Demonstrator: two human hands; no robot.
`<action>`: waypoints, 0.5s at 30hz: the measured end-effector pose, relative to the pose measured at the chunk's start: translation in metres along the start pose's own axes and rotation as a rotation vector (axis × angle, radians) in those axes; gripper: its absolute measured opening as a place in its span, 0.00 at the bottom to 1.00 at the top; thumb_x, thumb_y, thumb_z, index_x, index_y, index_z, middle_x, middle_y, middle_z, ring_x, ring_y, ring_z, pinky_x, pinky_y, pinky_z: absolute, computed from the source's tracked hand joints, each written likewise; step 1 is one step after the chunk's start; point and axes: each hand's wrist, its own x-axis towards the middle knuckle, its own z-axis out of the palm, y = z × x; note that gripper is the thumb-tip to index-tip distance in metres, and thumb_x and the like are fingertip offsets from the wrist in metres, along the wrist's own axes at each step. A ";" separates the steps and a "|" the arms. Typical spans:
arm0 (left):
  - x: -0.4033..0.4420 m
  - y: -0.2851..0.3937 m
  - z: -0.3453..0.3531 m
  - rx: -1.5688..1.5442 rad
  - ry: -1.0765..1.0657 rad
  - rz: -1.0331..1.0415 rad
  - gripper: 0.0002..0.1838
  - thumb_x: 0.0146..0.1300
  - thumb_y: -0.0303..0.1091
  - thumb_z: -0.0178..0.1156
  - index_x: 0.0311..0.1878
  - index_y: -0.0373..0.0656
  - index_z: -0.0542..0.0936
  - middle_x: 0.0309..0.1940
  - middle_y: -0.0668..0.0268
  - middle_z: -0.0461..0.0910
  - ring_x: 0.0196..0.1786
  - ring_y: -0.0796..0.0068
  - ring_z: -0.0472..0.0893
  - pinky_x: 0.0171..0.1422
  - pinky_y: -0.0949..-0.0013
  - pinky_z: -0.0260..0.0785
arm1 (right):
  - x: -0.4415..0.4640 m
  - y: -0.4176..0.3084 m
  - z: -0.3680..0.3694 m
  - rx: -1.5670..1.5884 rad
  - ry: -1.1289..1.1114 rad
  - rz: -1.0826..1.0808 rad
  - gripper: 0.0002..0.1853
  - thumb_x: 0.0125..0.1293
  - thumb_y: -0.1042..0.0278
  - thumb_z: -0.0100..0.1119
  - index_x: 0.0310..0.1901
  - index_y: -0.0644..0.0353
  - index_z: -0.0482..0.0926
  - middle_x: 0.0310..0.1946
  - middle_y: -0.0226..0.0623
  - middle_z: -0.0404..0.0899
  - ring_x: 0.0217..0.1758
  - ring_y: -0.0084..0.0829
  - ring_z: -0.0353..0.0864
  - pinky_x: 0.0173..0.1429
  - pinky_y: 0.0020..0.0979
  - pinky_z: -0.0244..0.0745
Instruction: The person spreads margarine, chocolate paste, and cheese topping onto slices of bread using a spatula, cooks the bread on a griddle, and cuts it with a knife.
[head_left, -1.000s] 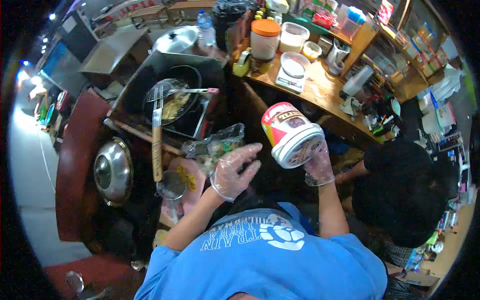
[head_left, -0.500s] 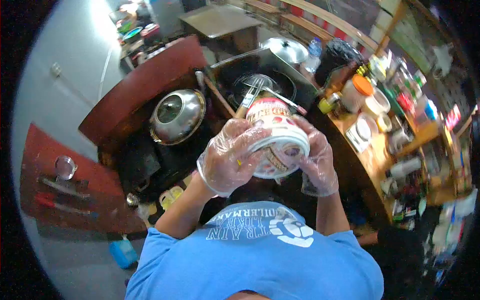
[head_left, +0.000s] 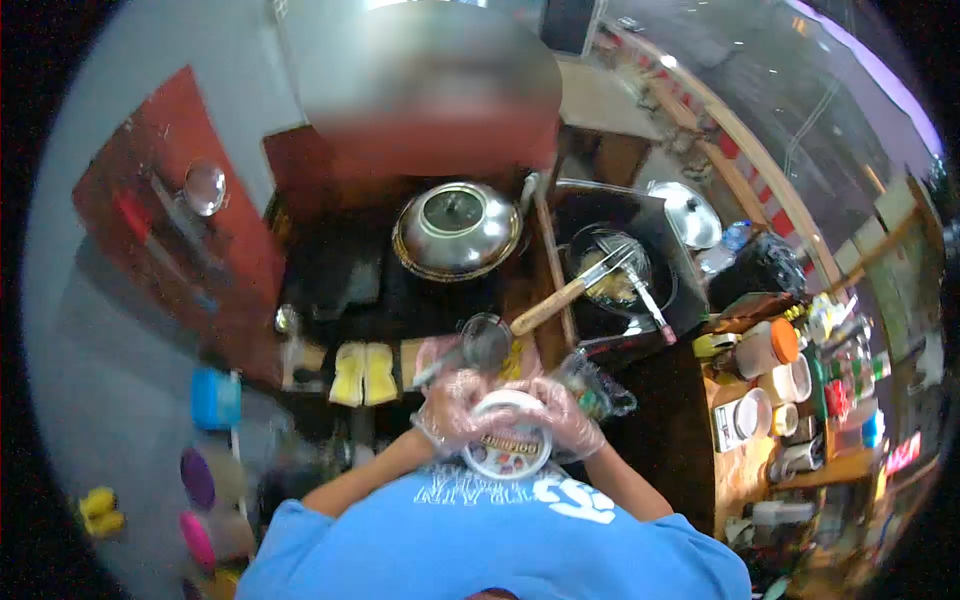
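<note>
Held close to my blue shirt is a round tub (head_left: 508, 458) with a white rim and printed label. My left hand (head_left: 453, 408), in a clear plastic glove, is closed on its left side. On the other side my right hand (head_left: 568, 415), gloved likewise, grips the rim; some fingertips are hidden. Just beyond the hands sit a small round dark cup or strainer (head_left: 486, 342) and a clear plastic bag (head_left: 592, 388) with something colourful inside. Two bread slices with yellow spread (head_left: 363, 375) lie to the left.
A steel domed lid (head_left: 458, 230) covers a pan on the stove. Right of it, a wooden-handled skimmer (head_left: 555, 308) and a thin utensil (head_left: 652, 305) rest across a wok (head_left: 590, 250) holding food. Jars, one orange-capped (head_left: 783, 340), crowd the right-hand shelf.
The tub has come down and nearer my body, still between both hands. My view has turned left, bringing the bread slices and the counter in front into sight.
</note>
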 end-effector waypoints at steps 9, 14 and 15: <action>-0.029 0.011 -0.033 -0.141 0.141 0.004 0.24 0.43 0.35 0.79 0.21 0.46 0.67 0.29 0.62 0.79 0.31 0.66 0.78 0.36 0.63 0.70 | 0.020 0.027 0.013 -0.041 0.026 0.212 0.20 0.72 0.51 0.49 0.39 0.64 0.74 0.48 0.41 0.81 0.49 0.26 0.77 0.56 0.31 0.72; -0.028 -0.005 -0.061 -0.324 -0.057 0.135 0.20 0.43 0.33 0.77 0.20 0.46 0.69 0.27 0.65 0.80 0.32 0.65 0.79 0.36 0.64 0.70 | 0.026 0.045 0.028 -0.071 0.283 0.287 0.13 0.74 0.62 0.50 0.39 0.64 0.76 0.38 0.31 0.77 0.42 0.22 0.72 0.51 0.29 0.71; -0.026 -0.012 -0.070 -0.344 -0.047 0.138 0.18 0.44 0.33 0.77 0.21 0.46 0.72 0.26 0.65 0.80 0.32 0.64 0.79 0.36 0.64 0.70 | 0.022 0.055 0.022 -0.083 0.298 0.264 0.12 0.73 0.64 0.52 0.42 0.65 0.78 0.36 0.30 0.76 0.42 0.22 0.72 0.51 0.29 0.71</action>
